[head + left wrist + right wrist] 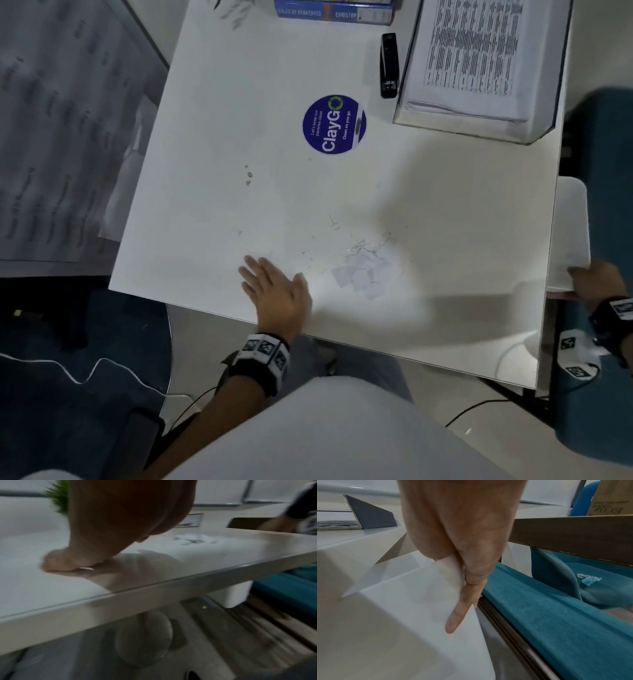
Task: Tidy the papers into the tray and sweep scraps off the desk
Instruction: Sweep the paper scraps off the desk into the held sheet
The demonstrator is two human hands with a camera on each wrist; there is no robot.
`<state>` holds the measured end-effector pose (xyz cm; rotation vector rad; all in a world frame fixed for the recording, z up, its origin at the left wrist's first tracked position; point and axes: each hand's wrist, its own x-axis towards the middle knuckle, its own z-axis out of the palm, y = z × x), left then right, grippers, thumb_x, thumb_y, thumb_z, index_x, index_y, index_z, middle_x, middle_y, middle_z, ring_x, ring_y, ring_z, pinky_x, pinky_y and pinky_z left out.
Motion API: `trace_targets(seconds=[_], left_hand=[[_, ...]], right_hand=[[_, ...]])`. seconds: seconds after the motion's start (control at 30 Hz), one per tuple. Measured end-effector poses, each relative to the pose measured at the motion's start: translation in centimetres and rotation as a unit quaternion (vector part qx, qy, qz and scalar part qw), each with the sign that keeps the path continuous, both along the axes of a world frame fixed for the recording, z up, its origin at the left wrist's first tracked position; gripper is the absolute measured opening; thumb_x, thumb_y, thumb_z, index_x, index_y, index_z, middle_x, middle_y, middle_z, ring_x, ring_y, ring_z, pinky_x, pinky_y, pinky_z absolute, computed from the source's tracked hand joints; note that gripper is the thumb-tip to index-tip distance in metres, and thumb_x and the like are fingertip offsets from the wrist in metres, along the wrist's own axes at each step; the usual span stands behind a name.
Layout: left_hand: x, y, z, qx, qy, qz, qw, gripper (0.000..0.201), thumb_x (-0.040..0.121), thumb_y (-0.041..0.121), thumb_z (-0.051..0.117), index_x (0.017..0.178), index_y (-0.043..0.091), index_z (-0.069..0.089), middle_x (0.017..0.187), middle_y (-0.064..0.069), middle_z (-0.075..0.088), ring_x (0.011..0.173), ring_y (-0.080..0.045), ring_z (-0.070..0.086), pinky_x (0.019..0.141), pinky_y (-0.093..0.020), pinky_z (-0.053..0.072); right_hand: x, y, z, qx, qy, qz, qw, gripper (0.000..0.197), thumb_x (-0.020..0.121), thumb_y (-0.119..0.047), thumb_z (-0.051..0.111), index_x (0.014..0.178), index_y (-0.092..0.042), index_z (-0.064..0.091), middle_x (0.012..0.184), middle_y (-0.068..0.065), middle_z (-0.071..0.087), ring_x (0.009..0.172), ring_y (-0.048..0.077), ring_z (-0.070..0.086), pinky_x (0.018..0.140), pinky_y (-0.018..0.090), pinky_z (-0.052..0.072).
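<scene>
A cluster of small white paper scraps (363,274) (193,540) lies on the white desk (212,144) near its front edge. My left hand (274,291) (68,561) rests on the desk just left of the scraps, fingers straight and holding nothing. My right hand (592,277) (464,563) grips the rim of a white bin (568,233) (411,608) held against the desk's right edge, below the top. At the back right, a clear tray (534,133) holds a stack of printed papers (472,58).
A black stapler (389,65) lies left of the tray, with blue books (334,13) behind it. A round blue sticker (334,124) sits mid-desk, and brown crumbs (249,174) lie left of centre. A teal seat (599,144) stands right of the desk.
</scene>
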<state>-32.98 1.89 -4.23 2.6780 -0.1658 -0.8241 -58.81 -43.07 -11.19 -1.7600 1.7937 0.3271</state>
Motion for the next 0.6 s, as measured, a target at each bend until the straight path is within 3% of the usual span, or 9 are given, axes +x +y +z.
trace_targets(seconds=[0.07, 0.1, 0.13, 0.2, 0.27, 0.4, 0.47, 0.53, 0.6], left_hand=[[-1.5, -2.8, -0.8, 0.017, 0.010, -0.006, 1.000, 0.088, 0.085, 0.053, 0.012, 0.145, -0.010, -0.005, 0.154, -0.031, -0.014, 0.144, -0.045, -0.016, 0.117, -0.061, -0.001], [-2.2, -4.1, -1.0, 0.023, 0.006, -0.025, 0.999, 0.088, 0.086, 0.053, 0.012, 0.145, -0.011, -0.004, 0.154, -0.032, -0.013, 0.144, -0.045, -0.016, 0.116, -0.064, 0.000], [-2.8, -5.2, -1.3, 0.022, -0.003, -0.055, 0.998, 0.087, 0.088, 0.053, 0.013, 0.144, -0.011, -0.004, 0.154, -0.032, -0.013, 0.144, -0.044, -0.017, 0.116, -0.065, -0.002], [-3.9, -7.4, -1.4, 0.017, -0.013, -0.108, 0.994, 0.084, 0.092, 0.051, 0.017, 0.145, -0.010, -0.005, 0.154, -0.031, -0.016, 0.143, -0.042, -0.019, 0.116, -0.062, -0.007], [-4.7, -9.4, -1.1, 0.012, -0.010, -0.126, 0.992, 0.083, 0.094, 0.050, 0.019, 0.145, -0.010, -0.006, 0.153, -0.031, -0.018, 0.143, -0.042, -0.020, 0.116, -0.061, -0.008], [-5.4, -12.3, -0.6, -0.013, -0.003, -0.206, 0.979, 0.075, 0.097, 0.048, 0.020, 0.148, -0.004, 0.001, 0.156, -0.026, -0.014, 0.145, -0.039, -0.017, 0.120, -0.055, -0.001], [-5.0, -12.4, 0.2, -0.026, -0.007, -0.241, 0.970, 0.072, 0.098, 0.047, 0.019, 0.149, -0.001, 0.001, 0.158, -0.019, -0.014, 0.147, -0.032, -0.017, 0.121, -0.052, -0.005], [-3.2, -10.9, 0.8, -0.043, -0.031, -0.233, 0.971, 0.071, 0.098, 0.047, 0.017, 0.150, 0.003, -0.001, 0.159, -0.014, -0.014, 0.147, -0.029, -0.017, 0.118, -0.047, -0.014], [-0.3, -8.0, 1.2, -0.041, -0.089, -0.190, 0.977, 0.071, 0.096, 0.048, 0.016, 0.150, 0.004, 0.000, 0.160, -0.013, -0.009, 0.147, -0.030, -0.013, 0.113, -0.045, -0.014]], right_hand=[[-0.3, -0.4, -0.7, 0.023, -0.012, -0.018, 0.999, 0.051, 0.069, -0.029, 0.053, 0.110, 0.001, 0.058, 0.102, 0.022, 0.063, 0.099, 0.045, 0.061, 0.057, 0.038, 0.060], [-1.1, -1.2, -1.7, 0.030, -0.028, -0.030, 0.999, 0.058, 0.063, -0.034, 0.052, 0.111, -0.002, 0.057, 0.106, 0.022, 0.064, 0.097, 0.043, 0.062, 0.049, 0.034, 0.058], [-0.8, -1.1, -1.3, 0.033, -0.025, -0.034, 0.999, 0.053, 0.067, -0.031, 0.054, 0.110, -0.002, 0.058, 0.103, 0.021, 0.063, 0.095, 0.041, 0.061, 0.036, 0.019, 0.051], [-0.4, -1.1, -0.3, 0.023, 0.003, -0.015, 1.000, 0.032, 0.085, -0.013, 0.052, 0.110, 0.006, 0.058, 0.091, 0.015, 0.053, 0.098, 0.045, 0.058, 0.052, -0.018, 0.021], [0.0, -0.6, 0.5, 0.024, 0.014, -0.010, 1.000, 0.018, 0.090, -0.005, 0.047, 0.100, 0.005, 0.058, 0.089, 0.014, 0.049, 0.105, 0.051, 0.054, 0.053, -0.020, 0.013], [-0.8, -1.3, -0.3, 0.021, -0.012, -0.007, 1.000, 0.004, 0.089, -0.006, 0.047, 0.088, -0.010, 0.047, 0.091, 0.019, 0.051, 0.107, 0.053, 0.053, 0.045, -0.017, 0.022], [-1.4, -1.6, -0.5, 0.016, -0.043, -0.031, 0.998, 0.011, 0.084, -0.006, 0.051, 0.095, -0.007, 0.054, 0.106, 0.026, 0.057, 0.104, 0.053, 0.056, 0.023, 0.024, 0.044], [-1.5, -1.8, -0.5, 0.035, -0.090, -0.061, 0.993, 0.033, 0.080, -0.005, 0.049, 0.112, -0.004, 0.055, 0.120, 0.021, 0.056, 0.100, 0.051, 0.058, 0.053, 0.067, 0.050], [-2.3, -2.4, -1.2, 0.031, -0.088, -0.064, 0.994, 0.040, 0.078, -0.006, 0.050, 0.117, -0.006, 0.054, 0.120, 0.014, 0.055, 0.095, 0.047, 0.059, 0.067, 0.074, 0.045]])
